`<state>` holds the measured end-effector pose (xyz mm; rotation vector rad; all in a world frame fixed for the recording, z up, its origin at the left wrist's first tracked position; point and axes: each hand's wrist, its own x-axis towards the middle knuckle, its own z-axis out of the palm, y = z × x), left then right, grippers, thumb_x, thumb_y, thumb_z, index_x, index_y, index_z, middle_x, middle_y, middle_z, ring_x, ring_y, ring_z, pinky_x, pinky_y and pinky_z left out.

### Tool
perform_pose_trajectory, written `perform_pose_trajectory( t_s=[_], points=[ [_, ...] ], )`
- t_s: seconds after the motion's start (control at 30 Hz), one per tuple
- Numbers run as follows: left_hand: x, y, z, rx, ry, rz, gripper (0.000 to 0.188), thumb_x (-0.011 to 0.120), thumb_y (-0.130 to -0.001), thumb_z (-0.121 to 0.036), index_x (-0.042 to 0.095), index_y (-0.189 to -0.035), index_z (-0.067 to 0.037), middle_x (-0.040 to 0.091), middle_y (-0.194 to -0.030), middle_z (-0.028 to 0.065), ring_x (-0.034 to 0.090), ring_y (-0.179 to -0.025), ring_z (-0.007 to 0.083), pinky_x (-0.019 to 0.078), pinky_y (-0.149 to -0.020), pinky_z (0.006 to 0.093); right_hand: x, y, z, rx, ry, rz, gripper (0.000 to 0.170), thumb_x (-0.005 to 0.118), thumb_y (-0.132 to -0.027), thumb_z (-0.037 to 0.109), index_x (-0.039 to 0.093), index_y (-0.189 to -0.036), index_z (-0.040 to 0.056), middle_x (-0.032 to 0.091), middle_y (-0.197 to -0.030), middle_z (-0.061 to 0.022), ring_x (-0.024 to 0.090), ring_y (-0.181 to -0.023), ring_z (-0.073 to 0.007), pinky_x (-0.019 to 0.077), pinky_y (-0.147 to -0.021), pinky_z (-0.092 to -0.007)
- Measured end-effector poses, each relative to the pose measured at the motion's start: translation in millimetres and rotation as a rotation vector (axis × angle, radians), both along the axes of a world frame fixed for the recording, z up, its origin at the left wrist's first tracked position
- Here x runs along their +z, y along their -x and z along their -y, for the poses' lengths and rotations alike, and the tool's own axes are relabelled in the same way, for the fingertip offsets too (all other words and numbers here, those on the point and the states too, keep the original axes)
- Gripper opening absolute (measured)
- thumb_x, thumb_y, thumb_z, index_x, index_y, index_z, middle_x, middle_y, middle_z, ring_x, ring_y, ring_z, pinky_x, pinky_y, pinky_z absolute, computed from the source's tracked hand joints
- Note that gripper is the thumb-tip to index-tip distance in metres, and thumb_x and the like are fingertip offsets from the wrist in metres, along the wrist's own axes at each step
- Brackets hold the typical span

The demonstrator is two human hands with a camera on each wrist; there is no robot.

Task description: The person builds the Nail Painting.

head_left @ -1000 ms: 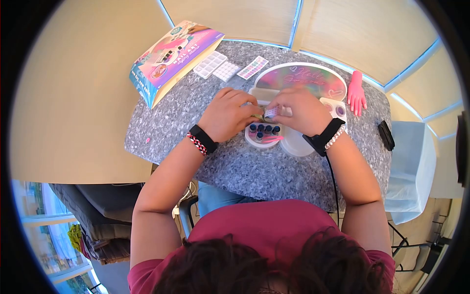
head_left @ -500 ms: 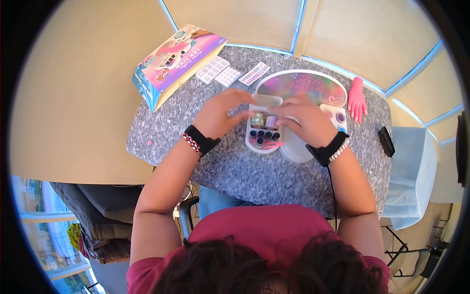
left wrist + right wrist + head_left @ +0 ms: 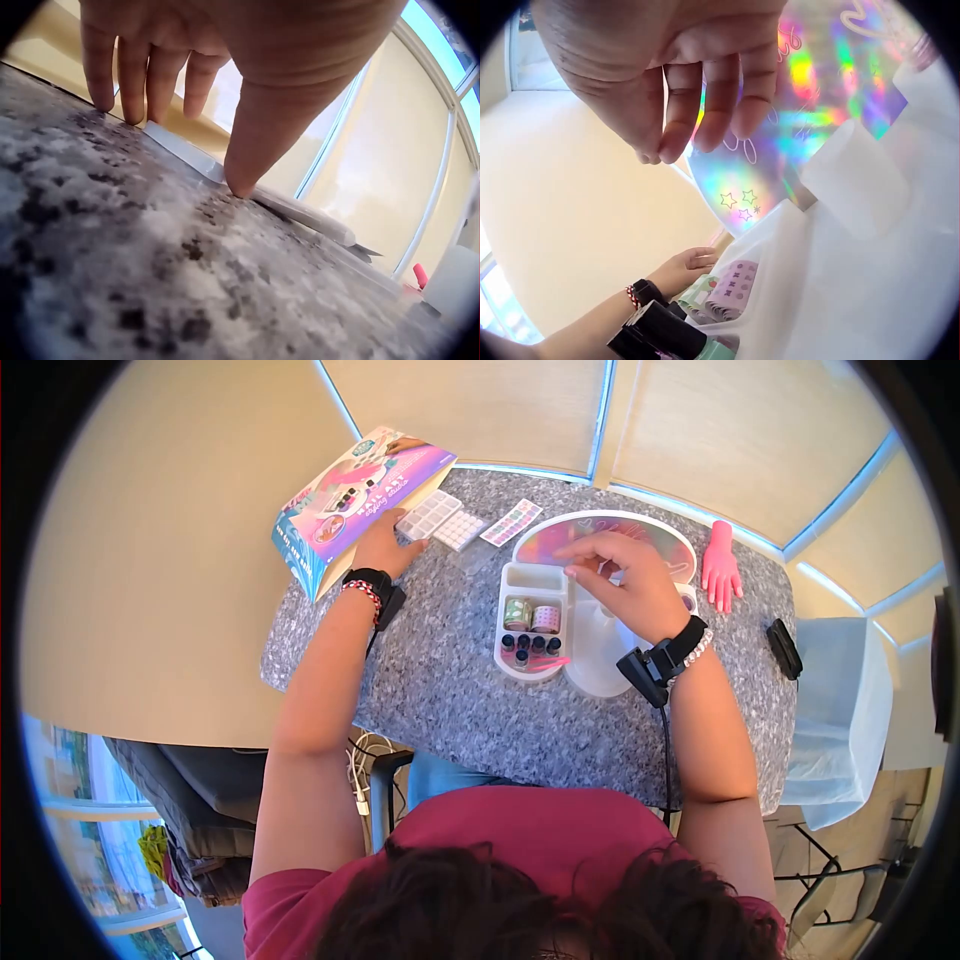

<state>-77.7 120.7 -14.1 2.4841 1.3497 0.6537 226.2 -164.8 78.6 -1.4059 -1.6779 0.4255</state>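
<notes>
On the left side of the table, my left hand (image 3: 388, 547) reaches to a white compartment tray (image 3: 432, 514). In the left wrist view its thumb is at the near edge of the tray (image 3: 182, 152), and the fingers extend down on the far side. My right hand (image 3: 632, 575) hovers over the white nail art organizer (image 3: 537, 577), fingers loosely bent and holding nothing. Inside the organizer sit a green patterned roll (image 3: 517, 614) and a purple patterned roll (image 3: 546, 619), side by side. Several dark-capped nail polish bottles (image 3: 522, 644) stand in front of them, beside a pink tool (image 3: 550, 663).
Beside the tray lie a second white tray (image 3: 460, 530) and a sticker sheet (image 3: 512, 522). A large nail art box (image 3: 360, 500) leans close to my left hand. A pink model hand (image 3: 720, 567) lies at the right, with a black object (image 3: 786, 649) near the table's edge.
Both hands have come off the rolls, which now sit in the organizer. The left hand has moved left to the white tray; the right hand has lifted slightly and stays over the organizer.
</notes>
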Motion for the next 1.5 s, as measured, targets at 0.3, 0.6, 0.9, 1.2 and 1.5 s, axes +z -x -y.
perform_pose_trajectory(
  t_s=[0.3,0.6,0.9,1.2,1.5],
  points=[
    [21.0,-8.9,9.5,0.077,0.099,-0.029,0.087,0.094,-0.081,-0.035,0.053,-0.149,-0.001,0.069,-0.142,0.0275,0.068,-0.132,0.0393,0.0539,-0.111,0.0455,-10.1,-2.3,18.7,-0.012,0.038,0.007,0.024,0.077,-0.099,0.008,0.080,-0.123,0.0078,0.075,-0.102,-0.0042,0.065,-0.082,-0.0131,0.0530,-0.074,-0.0298],
    [81.7,-17.3,138.7,-0.181,-0.136,0.457,0.076,0.096,-0.079,-0.024,0.057,-0.140,0.000,0.072,-0.126,0.0188,0.071,-0.116,0.0337,0.0578,-0.101,0.0442,-5.3,10.9,12.9,-0.047,0.059,-0.302,0.036,0.078,-0.102,0.015,0.072,-0.135,0.0006,0.079,-0.116,-0.0081,0.073,-0.096,-0.0127,0.0587,-0.082,-0.0293],
    [91.6,-40.2,186.1,-0.301,-0.277,0.261,0.069,0.094,-0.081,-0.025,0.060,-0.140,-0.008,0.071,-0.131,0.0104,0.066,-0.127,0.0279,0.0368,-0.115,0.0512,-2.9,22.4,-11.8,-0.047,0.109,-0.605,0.035,0.077,-0.103,0.012,0.068,-0.133,-0.0042,0.081,-0.112,-0.0121,0.079,-0.100,-0.0161,0.0646,-0.086,-0.0296],
    [49.1,-47.3,147.5,-0.324,0.594,0.675,0.048,0.071,-0.107,-0.016,0.059,-0.151,-0.003,0.071,-0.144,0.0110,0.065,-0.132,0.0182,0.0513,-0.113,0.0366,-6.0,20.4,-14.6,-0.204,-0.067,0.050,0.034,0.076,-0.099,0.007,0.069,-0.132,0.0103,0.077,-0.097,-0.0132,0.079,-0.091,-0.0269,0.0623,-0.081,-0.0377],
    [43.6,-57.0,146.2,-0.306,0.791,0.615,0.047,0.069,-0.108,-0.020,0.062,-0.150,-0.002,0.075,-0.139,0.0100,0.068,-0.126,0.0157,0.0522,-0.107,0.0324,-23.0,27.6,-22.6,-0.275,-0.107,0.243,0.020,0.073,-0.100,0.016,0.066,-0.119,0.0132,0.077,-0.098,-0.0132,0.076,-0.090,-0.0373,0.0591,-0.076,-0.0488]
  ],
)
